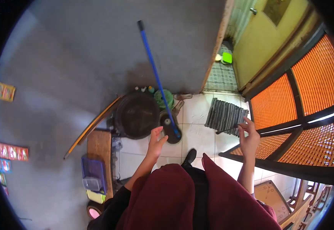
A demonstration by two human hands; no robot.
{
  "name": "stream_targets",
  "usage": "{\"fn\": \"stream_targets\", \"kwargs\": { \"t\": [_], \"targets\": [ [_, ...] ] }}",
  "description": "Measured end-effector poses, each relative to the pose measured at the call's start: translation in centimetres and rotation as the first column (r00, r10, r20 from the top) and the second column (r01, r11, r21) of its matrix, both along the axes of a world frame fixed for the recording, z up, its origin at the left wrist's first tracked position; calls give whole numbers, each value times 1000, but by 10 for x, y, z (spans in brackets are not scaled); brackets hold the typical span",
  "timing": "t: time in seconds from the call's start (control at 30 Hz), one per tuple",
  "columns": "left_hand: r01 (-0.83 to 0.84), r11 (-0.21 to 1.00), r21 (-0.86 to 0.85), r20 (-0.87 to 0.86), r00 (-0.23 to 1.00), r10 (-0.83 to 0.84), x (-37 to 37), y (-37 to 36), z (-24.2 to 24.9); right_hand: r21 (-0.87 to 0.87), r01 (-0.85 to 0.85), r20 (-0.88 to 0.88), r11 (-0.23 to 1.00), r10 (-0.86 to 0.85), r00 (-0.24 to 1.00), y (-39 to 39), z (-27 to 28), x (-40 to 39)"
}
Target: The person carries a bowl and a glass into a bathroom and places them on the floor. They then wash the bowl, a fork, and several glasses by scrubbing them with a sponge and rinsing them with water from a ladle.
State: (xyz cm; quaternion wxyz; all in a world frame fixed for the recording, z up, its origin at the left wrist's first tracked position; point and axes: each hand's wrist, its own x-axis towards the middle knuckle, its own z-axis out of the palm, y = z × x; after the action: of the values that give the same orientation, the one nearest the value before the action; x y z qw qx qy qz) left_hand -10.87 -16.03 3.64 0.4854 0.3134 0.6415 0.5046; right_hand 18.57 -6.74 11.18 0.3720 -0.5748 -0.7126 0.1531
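Observation:
My left hand [156, 144] is raised in front of me with thumb and fingers apart, holding nothing. It appears in front of the floor near a round black tub [136, 115] and a blue-handled mop [153, 63], which leans against the grey wall with its foot at a dark bucket-like base [169, 126]. On the right, my right hand [250, 140] has its fingers pinched around a thin dark stick-like thing [225, 131] with a rounded end. Its exact kind is too small to tell. Behind that hand a grey striped mat [222, 115] lies on the white tiles.
A wooden bench [99, 143] with a blue tray [92, 170] stands left. A yellow pole [86, 134] leans beside the tub. Orange woven panels [278, 99] in dark frames stand right. Behind the mat is a doorway with a yellow door [272, 46].

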Motion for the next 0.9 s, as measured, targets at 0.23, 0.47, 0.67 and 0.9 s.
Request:
{"fn": "stream_targets", "kwargs": {
  "t": [0.23,0.47,0.67,0.9],
  "targets": [
    [329,942,65,-122,940,-320,69,102,-8,-5,-92,-129,996,91,987,69,1,5],
    [674,735,70,-133,737,-663,128,205,-10,9,-75,-223,997,75,972,165,-8,25],
    [745,651,149,-369,652,-662,158,336,-47,-119,-3,-201,993,-21,979,283,0,54],
    [862,490,127,-131,504,-853,187,497,-28,-44,109,-248,993,-117,962,419,11,75]
  ]
}}
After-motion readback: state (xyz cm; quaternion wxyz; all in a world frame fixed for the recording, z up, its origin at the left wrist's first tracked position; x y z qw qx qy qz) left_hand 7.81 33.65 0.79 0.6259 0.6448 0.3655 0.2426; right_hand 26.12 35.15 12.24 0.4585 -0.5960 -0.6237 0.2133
